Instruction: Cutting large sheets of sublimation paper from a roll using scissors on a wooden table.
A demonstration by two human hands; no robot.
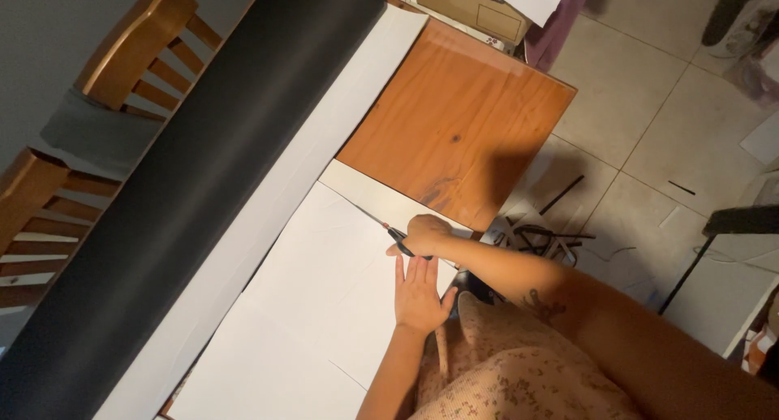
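The right hand (428, 233) is closed around the dark handles of a pair of scissors (389, 230), whose thin blades point away from the knuckles along a cut line in a large white sheet (312, 294). How far apart the blades stand cannot be told. The left hand (419, 294) lies just below that grip, palm down and fingers spread flat on the sheet, holding nothing.

The sheet spreads from under both hands toward the lower left, covering most of the wooden table (458, 116); the bare reddish-brown tabletop shows just beyond the scissors' tips. Farther out from the grip, across the sheet, a wide black roll (195, 193) lies diagonally along the table's far edge, with a white layer showing beside it. Behind the roll stands a wooden chair (134, 59) with a slatted back.

To the right of the gripping hand, past the table's edge, the floor is pale tile (641, 103), with dark strips and scraps (548, 233) scattered near the table's corner. A cardboard box (471, 6) sits at the table's far end.
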